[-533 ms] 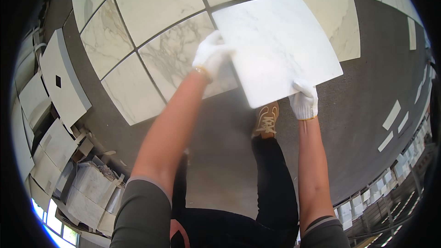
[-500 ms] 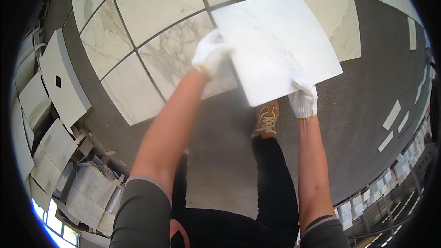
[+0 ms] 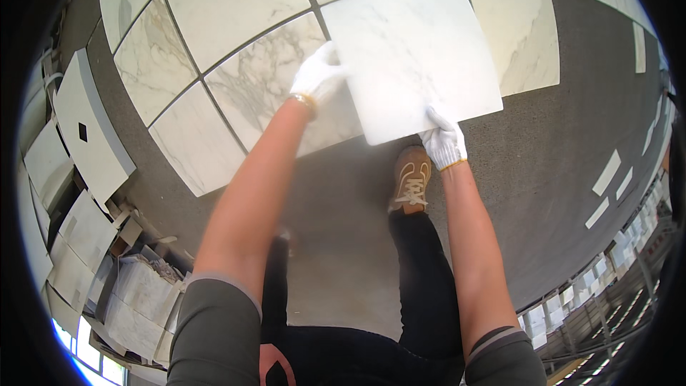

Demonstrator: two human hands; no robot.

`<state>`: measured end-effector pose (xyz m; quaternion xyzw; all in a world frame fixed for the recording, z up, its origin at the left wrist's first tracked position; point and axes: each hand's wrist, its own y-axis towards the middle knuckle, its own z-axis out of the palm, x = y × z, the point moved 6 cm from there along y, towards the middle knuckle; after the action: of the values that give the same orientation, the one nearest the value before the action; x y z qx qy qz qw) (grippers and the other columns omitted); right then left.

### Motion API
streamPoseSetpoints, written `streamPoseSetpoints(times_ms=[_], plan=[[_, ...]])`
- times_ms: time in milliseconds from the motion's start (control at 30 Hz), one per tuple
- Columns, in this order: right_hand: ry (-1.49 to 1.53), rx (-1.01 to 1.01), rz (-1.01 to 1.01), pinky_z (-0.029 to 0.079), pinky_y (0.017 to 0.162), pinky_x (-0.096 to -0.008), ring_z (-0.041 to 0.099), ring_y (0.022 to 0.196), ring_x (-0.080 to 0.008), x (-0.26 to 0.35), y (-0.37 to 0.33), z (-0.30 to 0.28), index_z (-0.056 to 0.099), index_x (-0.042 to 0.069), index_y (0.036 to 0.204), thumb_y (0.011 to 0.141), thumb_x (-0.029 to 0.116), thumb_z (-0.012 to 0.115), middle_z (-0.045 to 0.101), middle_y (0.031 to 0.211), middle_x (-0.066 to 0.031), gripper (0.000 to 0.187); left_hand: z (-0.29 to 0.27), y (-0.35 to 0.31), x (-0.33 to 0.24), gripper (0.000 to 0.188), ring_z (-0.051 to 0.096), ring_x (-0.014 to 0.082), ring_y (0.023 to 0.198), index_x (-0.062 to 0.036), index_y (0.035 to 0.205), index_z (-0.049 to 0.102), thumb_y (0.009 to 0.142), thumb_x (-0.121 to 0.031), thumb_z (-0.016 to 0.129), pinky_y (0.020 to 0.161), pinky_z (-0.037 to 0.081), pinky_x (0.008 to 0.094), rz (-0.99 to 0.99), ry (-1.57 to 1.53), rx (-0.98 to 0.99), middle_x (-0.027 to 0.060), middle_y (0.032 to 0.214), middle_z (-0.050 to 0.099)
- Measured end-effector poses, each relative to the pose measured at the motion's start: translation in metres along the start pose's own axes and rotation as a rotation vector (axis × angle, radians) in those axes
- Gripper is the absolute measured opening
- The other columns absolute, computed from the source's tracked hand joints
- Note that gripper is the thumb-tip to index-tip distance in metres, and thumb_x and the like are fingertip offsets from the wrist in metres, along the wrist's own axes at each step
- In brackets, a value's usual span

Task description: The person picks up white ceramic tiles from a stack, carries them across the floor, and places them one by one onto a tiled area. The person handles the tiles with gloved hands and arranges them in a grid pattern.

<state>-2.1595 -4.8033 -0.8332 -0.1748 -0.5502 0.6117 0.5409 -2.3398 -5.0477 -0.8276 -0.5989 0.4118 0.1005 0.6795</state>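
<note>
A white, faintly grey-veined marble tile is held between my two gloved hands, over the rows of tiles on the floor. My left hand, in a white knit glove, is closed on the tile's left edge; its fingertips are partly hidden behind it. At the near edge my right hand grips with the thumb on top and the fingers underneath, out of sight. Just left of the held tile lies a more strongly veined marble tile. A pale tile shows partly beyond its right edge.
More marble tiles lie in a grid with narrow dark gaps. My brown shoe stands on the grey floor close to the held tile. Stacked slabs line the left side. Several thin white strips lie at right.
The held tile has moved left and slightly away from me, lining up closer with the grid. My right hand has shifted left with it; my left hand has moved slightly left.
</note>
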Motion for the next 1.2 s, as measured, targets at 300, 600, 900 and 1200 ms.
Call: streamPoseSetpoints(times_ms=[300,600,900,1200], plan=[[-0.175,-0.085,0.075,0.045,0.11,-0.0546,0.055,0.131,-0.0366,-0.02,0.024,-0.013,0.05,-0.001,0.148,0.099,0.025,0.069,0.055,0.148,-0.0165,0.058,0.009,-0.123,0.057,0.073,0.055,0.0252,0.133,0.0023,0.154,0.042,0.091,-0.016,0.073,0.102,0.052,0.0382,-0.24,-0.353,0.011,0.018,0.156,0.048],[-0.356,-0.158,0.159,0.056,0.095,-0.0559,0.06,0.126,-0.0379,-0.018,0.033,-0.032,0.05,0.007,0.149,0.094,0.033,0.076,0.06,0.141,-0.0151,0.066,0.005,-0.232,0.08,0.075,0.057,0.0247,0.13,0.0004,0.157,0.037,0.094,-0.017,0.074,0.102,0.051,0.0376,-0.441,-0.531,0.044,0.0208,0.153,0.05],[-0.424,-0.17,0.191,0.052,0.099,-0.0581,0.054,0.129,-0.0387,-0.011,0.039,-0.042,0.045,0.004,0.154,0.096,0.025,0.073,0.051,0.151,-0.0146,0.067,0.0,-0.287,0.061,0.076,0.058,0.0253,0.129,0.0014,0.158,0.034,0.095,-0.014,0.072,0.106,0.048,0.0357,-0.48,-0.52,0.075,0.0196,0.152,0.05],[-0.451,-0.171,0.236,0.057,0.091,-0.0531,0.053,0.129,-0.0356,-0.008,0.046,-0.052,0.042,0.008,0.156,0.096,0.029,0.073,0.047,0.153,-0.012,0.07,-0.006,-0.292,0.056,0.074,0.055,0.0256,0.134,-0.0005,0.158,0.036,0.096,-0.016,0.072,0.11,0.045,0.036,-0.463,-0.473,0.131,0.0189,0.152,0.051]])
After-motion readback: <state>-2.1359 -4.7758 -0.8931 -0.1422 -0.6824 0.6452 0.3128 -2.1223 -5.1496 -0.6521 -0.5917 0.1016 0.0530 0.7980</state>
